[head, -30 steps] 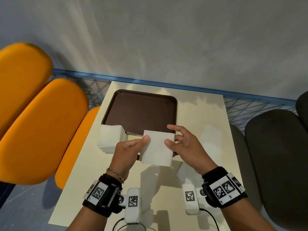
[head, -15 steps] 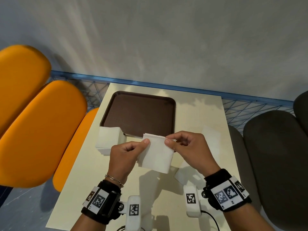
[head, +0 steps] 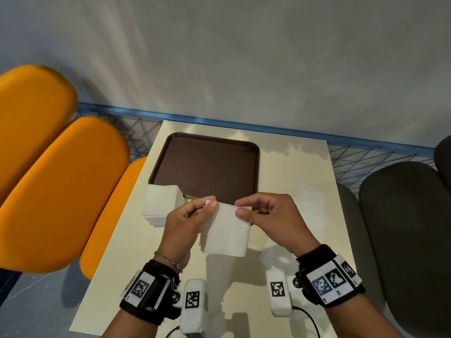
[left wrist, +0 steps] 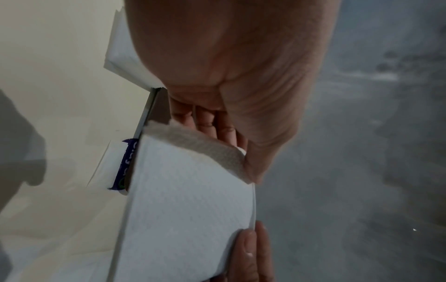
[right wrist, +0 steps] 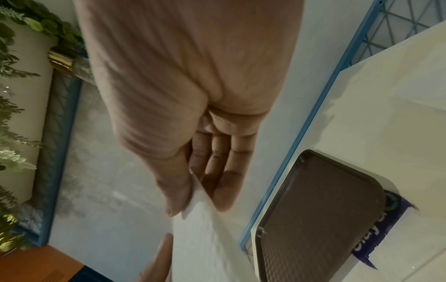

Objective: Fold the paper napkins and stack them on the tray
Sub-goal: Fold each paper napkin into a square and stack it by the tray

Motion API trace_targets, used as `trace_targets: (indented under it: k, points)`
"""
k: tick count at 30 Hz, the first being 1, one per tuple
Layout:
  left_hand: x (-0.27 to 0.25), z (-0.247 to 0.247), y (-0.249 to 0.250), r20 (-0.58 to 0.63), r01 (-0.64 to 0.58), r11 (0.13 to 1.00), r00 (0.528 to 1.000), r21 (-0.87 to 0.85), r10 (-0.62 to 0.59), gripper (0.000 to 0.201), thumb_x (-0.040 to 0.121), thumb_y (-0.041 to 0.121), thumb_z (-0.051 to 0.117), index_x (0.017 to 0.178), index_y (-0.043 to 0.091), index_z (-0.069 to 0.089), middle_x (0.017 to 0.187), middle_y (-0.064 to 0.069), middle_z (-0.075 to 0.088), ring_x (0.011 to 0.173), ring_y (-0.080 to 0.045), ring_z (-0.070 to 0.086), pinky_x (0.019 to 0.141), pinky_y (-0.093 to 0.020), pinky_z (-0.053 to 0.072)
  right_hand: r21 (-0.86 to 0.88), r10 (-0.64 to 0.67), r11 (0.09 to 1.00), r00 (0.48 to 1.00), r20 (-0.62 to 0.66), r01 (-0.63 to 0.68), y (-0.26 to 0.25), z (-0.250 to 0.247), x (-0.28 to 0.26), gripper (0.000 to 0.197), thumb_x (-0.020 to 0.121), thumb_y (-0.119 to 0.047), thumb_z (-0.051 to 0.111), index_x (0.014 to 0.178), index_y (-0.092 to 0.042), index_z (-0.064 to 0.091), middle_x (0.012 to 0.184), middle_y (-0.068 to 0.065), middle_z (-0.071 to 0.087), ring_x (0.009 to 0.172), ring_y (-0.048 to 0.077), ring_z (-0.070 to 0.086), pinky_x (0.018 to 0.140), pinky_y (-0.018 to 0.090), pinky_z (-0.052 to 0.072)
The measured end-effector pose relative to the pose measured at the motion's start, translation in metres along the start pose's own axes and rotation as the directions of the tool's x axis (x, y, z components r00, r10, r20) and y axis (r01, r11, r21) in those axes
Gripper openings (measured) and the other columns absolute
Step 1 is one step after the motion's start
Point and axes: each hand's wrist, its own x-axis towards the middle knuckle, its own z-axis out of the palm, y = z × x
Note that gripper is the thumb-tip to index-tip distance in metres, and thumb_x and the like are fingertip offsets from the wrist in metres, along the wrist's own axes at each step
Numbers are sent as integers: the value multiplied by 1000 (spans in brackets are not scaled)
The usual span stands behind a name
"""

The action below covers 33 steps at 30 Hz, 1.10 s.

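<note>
Room to move: the cream table [head: 292, 167] ends at a blue wire rail [head: 366, 152] on its far side; orange seats [head: 61, 186] crowd its left edge and dark grey seats [head: 402, 228] its right.
Napkin in hand: a white, lightly textured paper napkin [head: 227, 230] hangs in the air over the table's near middle, just in front of the tray, its top edge level and its layers fanned slightly.
Left hand: the left hand [head: 188, 225] pinches the napkin's top left corner between thumb and curled fingers.
Right hand: the right hand [head: 271, 218] pinches the top right corner the same way.
Tray: the brown tray [head: 207, 164] lies at the far left of the table, with nothing on its visible floor.
Napkin stack: a white napkin stack [head: 162, 203] sits at the tray's near left corner, overlapping the rim.
Loose sheets: more white sheets [head: 310, 203] lie flat on the table by the right hand.
</note>
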Motion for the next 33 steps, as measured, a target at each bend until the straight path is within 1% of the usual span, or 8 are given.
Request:
trace_targets:
  k: [2, 6, 10, 15, 20, 24, 27, 33]
  points:
    - [0, -3, -1, -6, 2, 1000, 1000, 6, -2, 16, 90, 25, 79, 104, 18, 81, 100, 4, 80, 83, -3, 72, 70, -23, 57, -14, -5, 1000, 1000, 9, 5, 1, 2, 0, 15, 86, -20, 88, 97, -29, 85, 80, -1, 78, 69, 17, 66, 76, 31, 60]
    - [0, -9, -2, 2, 4, 1000, 1000, 15, -4, 17, 91, 24, 78, 107, 19, 81, 100, 4, 80, 87, -5, 74, 72, -23, 58, -45, 4, 999, 1000, -18, -4, 4, 5, 2, 14, 85, -22, 89, 97, -30, 85, 70, -10, 69, 61, 9, 59, 72, 30, 59]
    - [0, -15, 0, -2, 5, 1000, 1000, 20, -5, 13, 92, 23, 76, 105, 22, 81, 102, 4, 79, 96, -13, 72, 80, -32, 62, -43, 16, 999, 998, -66, -19, 3, 9, 5, 14, 84, -22, 90, 93, -33, 85, 81, 8, 75, 71, 29, 70, 80, 46, 64]
    - [-2, -20, 7, 26, -36, 997, 999, 62, 35, 8, 92, 17, 77, 98, 18, 82, 98, -2, 80, 89, -17, 74, 72, -36, 65, -41, -5, 999, 995, -100, 1, 0, 13, 7, 13, 84, -19, 90, 90, -30, 85, 82, -2, 79, 74, 12, 71, 79, 34, 60]
    - [1, -24, 13, 20, -34, 996, 999, 87, 32, 5, 90, 9, 78, 91, 9, 83, 89, -4, 80, 74, -12, 74, 60, -29, 61, -68, -8, 998, 994, -112, 0, -4, 16, 8, 13, 83, -18, 90, 89, -28, 85, 83, -6, 80, 76, 10, 72, 78, 24, 58]
    - [5, -29, 15, -2, -28, 994, 1000, 105, 29, 4, 88, 9, 80, 86, 8, 84, 89, -5, 80, 75, -16, 75, 62, -30, 61, -58, 16, 998, 995, -98, -22, -6, 17, 9, 13, 83, -17, 90, 91, -27, 85, 85, -4, 81, 80, 20, 76, 82, 32, 62]
    - [8, -32, 13, -19, -46, 994, 999, 94, 48, 3, 86, 8, 82, 86, 10, 84, 89, -5, 81, 78, -19, 75, 65, -30, 62, -26, 45, 999, 997, -55, -46, -7, 18, 11, 12, 85, -14, 88, 93, -22, 85, 85, -1, 81, 79, 20, 78, 80, 32, 64]
    - [12, -37, 8, -12, -110, 989, 994, 95, 111, 21, 85, 11, 85, 104, 18, 81, 92, -1, 81, 91, -21, 77, 75, -27, 63, 152, 162, 977, 984, -74, -149, -7, 19, 14, 17, 84, -3, 86, 99, -11, 83, 88, 11, 81, 80, 19, 78, 75, 28, 63]
